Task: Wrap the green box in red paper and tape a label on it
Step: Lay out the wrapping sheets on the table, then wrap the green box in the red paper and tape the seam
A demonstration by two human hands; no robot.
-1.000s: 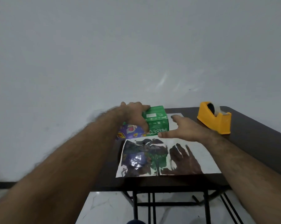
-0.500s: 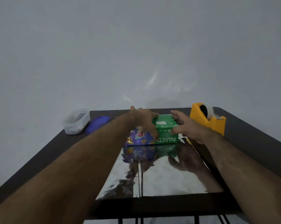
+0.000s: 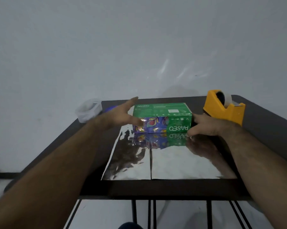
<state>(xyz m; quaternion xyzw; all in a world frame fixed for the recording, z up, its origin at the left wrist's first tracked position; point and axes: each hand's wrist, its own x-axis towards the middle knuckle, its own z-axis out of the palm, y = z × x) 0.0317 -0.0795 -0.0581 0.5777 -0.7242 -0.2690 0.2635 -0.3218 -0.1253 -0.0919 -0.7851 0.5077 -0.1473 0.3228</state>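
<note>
Green box [image 3: 161, 116] lies at the far end of the reflective wrapping sheet [image 3: 169, 162]. Right hand [image 3: 207, 126] grips its right end; left hand [image 3: 123, 115], fingers spread, touches its left end. Centre the box squarely before folding. Tape dispenser [image 3: 223, 108] stands near.

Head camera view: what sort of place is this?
Probably a plain room set up for gift wrapping: a dark table against a bare grey wall, holding a shiny silver sheet and a yellow tape dispenser.
</note>
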